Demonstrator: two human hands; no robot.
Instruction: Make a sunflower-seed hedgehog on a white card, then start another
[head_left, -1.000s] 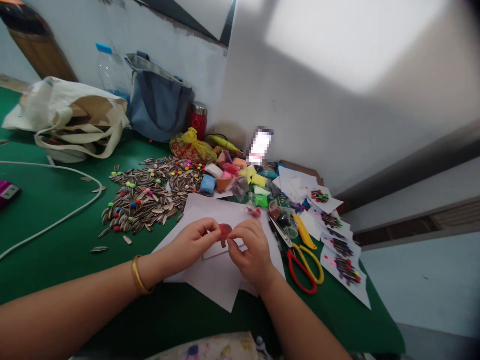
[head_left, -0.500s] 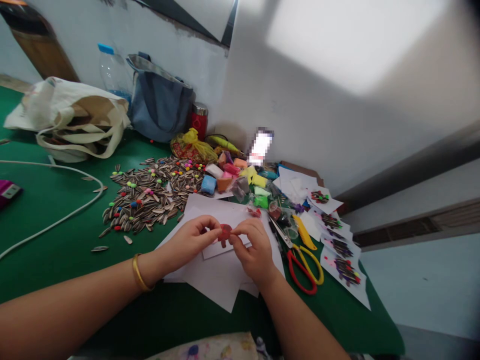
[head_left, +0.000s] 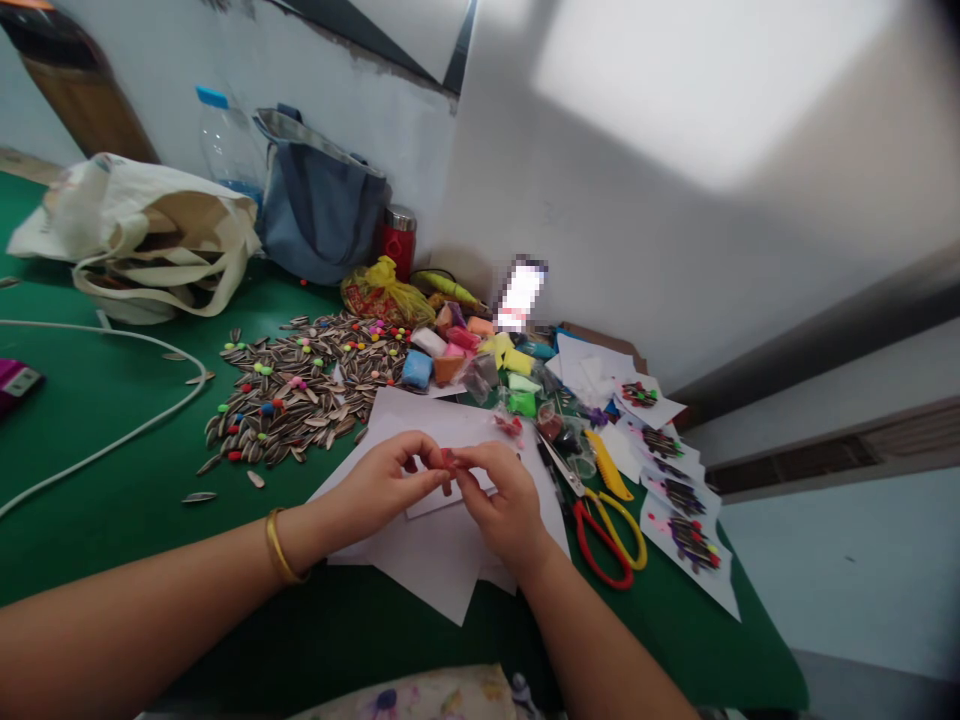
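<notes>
My left hand [head_left: 386, 485] and my right hand [head_left: 499, 500] meet over the white paper sheets [head_left: 442, 560] on the green table [head_left: 112, 480]. Both pinch a small red clay piece [head_left: 448, 460] between fingertips; most of it is hidden by the fingers. A gold bangle [head_left: 276, 548] circles my left wrist. Just right of my right hand lie red and yellow scissors [head_left: 611, 535].
A heap of sunflower seeds with coloured beads [head_left: 300, 385] lies to the left, packets of coloured clay [head_left: 465, 355] behind the paper. Decorated cards [head_left: 675, 490] line the right edge. Bags [head_left: 150, 235], a bottle [head_left: 221, 140] and a white cable [head_left: 112, 440] occupy the far left.
The fingertips have closed in on the red clay piece, so less of it shows now. The arms stay in place.
</notes>
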